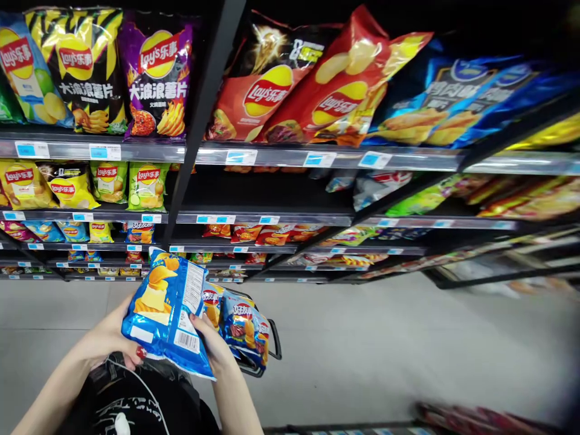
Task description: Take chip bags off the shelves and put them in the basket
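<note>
A blue bag of potato chips (165, 308) is held up in front of my body, its printed back with a barcode facing me. My left hand (118, 335) grips its left side, the thumb with a red nail at the lower edge and the other fingers mostly behind the bag. On the right side my right hand (211, 338) clasps the bag, thumb lying on the printed face near the barcode. Just beyond it, a black-framed basket (275, 341) holds more snack bags (244, 326), partly covered by the chip bag and my right hand.
Black shelves (272, 202) run across the front, stocked with Lay's bags (158, 78), red bags (335, 90) and blue bags (446, 103). Price tags line the shelf edges. Grey floor (362, 338) stretches right. A white cable (145, 386) hangs over my black top.
</note>
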A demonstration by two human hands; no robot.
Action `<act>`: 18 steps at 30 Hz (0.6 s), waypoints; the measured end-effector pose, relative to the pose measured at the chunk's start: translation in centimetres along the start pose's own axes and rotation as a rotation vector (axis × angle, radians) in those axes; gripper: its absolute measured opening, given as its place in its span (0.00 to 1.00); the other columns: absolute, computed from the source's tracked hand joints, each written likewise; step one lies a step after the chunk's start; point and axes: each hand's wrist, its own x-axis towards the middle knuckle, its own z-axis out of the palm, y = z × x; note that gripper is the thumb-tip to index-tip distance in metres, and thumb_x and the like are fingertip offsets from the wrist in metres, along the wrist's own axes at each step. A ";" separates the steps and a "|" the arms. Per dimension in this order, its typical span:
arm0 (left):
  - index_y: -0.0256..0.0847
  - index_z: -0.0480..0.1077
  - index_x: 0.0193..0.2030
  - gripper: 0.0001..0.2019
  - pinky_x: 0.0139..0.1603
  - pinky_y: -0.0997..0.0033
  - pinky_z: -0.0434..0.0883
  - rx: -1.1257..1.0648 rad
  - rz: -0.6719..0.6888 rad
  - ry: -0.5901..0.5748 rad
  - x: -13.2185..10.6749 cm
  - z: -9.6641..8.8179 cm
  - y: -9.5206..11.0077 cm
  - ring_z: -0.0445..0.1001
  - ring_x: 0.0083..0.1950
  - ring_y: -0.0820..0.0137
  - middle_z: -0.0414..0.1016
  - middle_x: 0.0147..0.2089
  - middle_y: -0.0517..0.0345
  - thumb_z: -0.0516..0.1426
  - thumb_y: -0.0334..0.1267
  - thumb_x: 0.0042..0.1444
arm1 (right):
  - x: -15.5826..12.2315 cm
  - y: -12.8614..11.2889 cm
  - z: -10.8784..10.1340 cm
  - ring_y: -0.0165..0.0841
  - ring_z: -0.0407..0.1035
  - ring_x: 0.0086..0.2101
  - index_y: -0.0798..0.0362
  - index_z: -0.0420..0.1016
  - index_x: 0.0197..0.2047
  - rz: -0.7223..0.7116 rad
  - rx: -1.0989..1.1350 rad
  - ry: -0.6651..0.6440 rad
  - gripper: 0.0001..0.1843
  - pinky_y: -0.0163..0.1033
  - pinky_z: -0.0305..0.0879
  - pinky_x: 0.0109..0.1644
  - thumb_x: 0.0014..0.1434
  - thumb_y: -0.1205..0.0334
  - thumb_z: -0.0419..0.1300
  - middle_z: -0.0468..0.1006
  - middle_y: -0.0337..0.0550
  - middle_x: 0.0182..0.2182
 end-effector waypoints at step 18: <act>0.49 0.55 0.61 0.34 0.62 0.52 0.56 0.179 0.334 0.088 0.2 1.6 -1.4 0.48 0.66 0.54 0.52 0.67 0.52 0.61 0.45 0.47 | -2.3 0.4 2.8 0.45 0.60 0.54 0.53 0.42 0.63 -0.564 -0.821 0.338 0.45 0.53 0.55 0.59 0.46 0.61 0.62 0.62 0.55 0.56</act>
